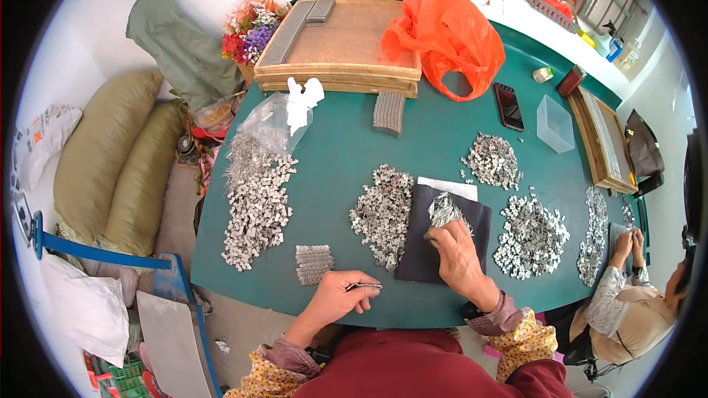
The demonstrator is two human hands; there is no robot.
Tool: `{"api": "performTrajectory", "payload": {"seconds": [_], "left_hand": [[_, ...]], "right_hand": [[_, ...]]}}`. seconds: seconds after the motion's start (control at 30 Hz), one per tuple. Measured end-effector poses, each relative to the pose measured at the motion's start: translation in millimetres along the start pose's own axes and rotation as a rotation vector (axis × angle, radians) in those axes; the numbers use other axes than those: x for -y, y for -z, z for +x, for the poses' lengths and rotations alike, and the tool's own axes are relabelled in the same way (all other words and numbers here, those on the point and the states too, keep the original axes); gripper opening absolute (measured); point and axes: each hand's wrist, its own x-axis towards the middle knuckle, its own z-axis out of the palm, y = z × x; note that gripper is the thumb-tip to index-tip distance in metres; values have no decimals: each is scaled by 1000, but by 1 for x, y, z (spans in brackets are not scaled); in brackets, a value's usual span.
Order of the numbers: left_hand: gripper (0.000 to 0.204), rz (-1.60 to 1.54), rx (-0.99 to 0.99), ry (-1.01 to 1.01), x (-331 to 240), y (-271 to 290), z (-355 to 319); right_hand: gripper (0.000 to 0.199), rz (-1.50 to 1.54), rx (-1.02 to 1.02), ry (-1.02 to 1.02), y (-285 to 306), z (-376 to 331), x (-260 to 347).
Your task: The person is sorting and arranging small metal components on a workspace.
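Note:
My left hand (341, 301) is closed near the table's front edge, gripping a short, thin metal strip (363, 285) between thumb and fingers. Just beyond it lies a small block of joined metal pieces (314, 263) in rows. My right hand (462, 262) is over a dark pad (420, 262), fingertips pinched together beside a small heap of thin silvery pins (442, 208). Whether a pin is between those fingertips is too small to tell. A pale sheet (461, 189) shows under the pad's far side. Left of the pad spreads a pile of small metal parts (382, 214).
More metal parts lie heaped at left (254, 225) and right (531, 237). A wooden tray (354, 26), an orange plastic bag (450, 37), a phone (509, 107) and a clear box (554, 125) stand farther back. Another person (627, 309) works at the right edge.

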Motion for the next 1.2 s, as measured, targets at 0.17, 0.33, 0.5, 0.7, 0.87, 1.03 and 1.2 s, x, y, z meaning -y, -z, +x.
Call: {"api": "performTrajectory", "payload": {"seconds": [0.17,0.33,0.5,0.7,0.87,1.03,1.2], "left_hand": [[11,72,13,-30,-12,-15,12],[9,121,-4,-35,-16,-24,20],[8,194,-10,-23,-20,-29,21],[8,221,9,-1,-14,-30,24],[8,234,5,-18,-7,-30,26],[8,252,13,-23,-9,-30,28],[7,257,39,-19,-8,-28,29]], "right_hand": [[32,223,75,-12,1,-1,30],[36,296,151,59,-7,-2,41],[38,319,187,67,-10,-1,40],[41,345,170,79,-17,-1,39],[43,332,211,102,-19,0,35],[43,306,217,138,-15,4,35],[45,268,328,147,-11,9,34]]}}
